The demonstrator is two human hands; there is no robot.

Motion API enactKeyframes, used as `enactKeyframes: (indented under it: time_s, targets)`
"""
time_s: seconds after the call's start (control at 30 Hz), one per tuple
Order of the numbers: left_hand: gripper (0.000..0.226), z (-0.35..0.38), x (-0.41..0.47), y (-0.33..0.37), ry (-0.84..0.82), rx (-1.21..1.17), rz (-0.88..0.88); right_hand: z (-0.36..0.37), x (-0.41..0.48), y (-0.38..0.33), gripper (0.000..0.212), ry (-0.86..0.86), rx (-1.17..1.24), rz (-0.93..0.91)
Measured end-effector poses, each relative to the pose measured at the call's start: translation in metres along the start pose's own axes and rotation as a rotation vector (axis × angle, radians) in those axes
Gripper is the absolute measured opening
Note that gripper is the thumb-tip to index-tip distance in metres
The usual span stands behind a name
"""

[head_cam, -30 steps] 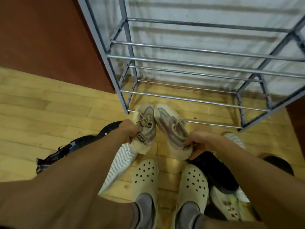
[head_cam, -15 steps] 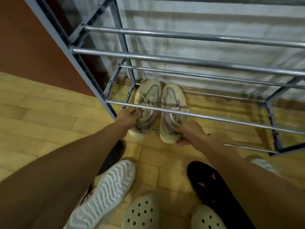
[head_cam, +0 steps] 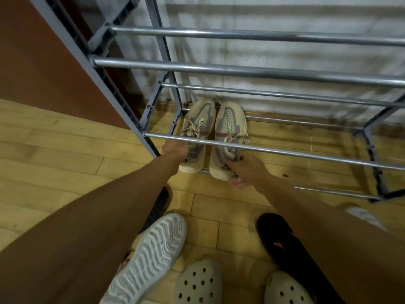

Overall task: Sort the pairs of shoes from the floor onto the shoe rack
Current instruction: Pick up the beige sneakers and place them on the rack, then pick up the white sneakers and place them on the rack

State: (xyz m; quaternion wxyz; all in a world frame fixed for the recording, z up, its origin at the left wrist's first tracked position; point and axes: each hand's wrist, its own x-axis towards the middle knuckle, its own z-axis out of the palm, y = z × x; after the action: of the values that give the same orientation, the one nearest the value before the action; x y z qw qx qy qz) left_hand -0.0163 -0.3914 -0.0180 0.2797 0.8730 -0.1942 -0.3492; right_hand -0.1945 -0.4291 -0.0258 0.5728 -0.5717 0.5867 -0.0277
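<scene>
A pair of beige and grey knit sneakers lies side by side on the lowest tier of the grey metal shoe rack (head_cam: pixel 219 69), toes toward the wall. My left hand (head_cam: pixel 175 149) grips the heel side of the left sneaker (head_cam: pixel 198 121). The heel of the right sneaker (head_cam: pixel 230 128) is held by my right hand (head_cam: pixel 243 170). Both heels stick out over the front bottom bar. A rack bar crosses in front of both sneakers.
On the wooden floor near me lie a white shoe sole-up (head_cam: pixel 151 255), a black shoe with orange marks (head_cam: pixel 278 240), a dark shoe (head_cam: pixel 161 205) under my left arm and a white shoe (head_cam: pixel 361 216) at right. I wear grey clogs (head_cam: pixel 197 284). A brown wall is at left.
Both hands have carried the sneakers from above the floor into the rack's lowest tier and pushed them further toward the wall. The camera has moved closer to the rack.
</scene>
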Motion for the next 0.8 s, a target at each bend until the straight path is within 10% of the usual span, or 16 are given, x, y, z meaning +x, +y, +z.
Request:
enactKeyframes:
  time_s: [0.4,0.8]
  targets:
    - [0.040,-0.147,-0.153,0.019,-0.532,0.605,0.202,-0.001,-0.184,-0.078,0.030,-0.093,-0.520,-0.207]
    - [0.036,-0.288,-0.293,-0.017,-0.344,0.550,0.507,0.051,-0.342,-0.175,0.032,-0.012,-0.946,-0.502]
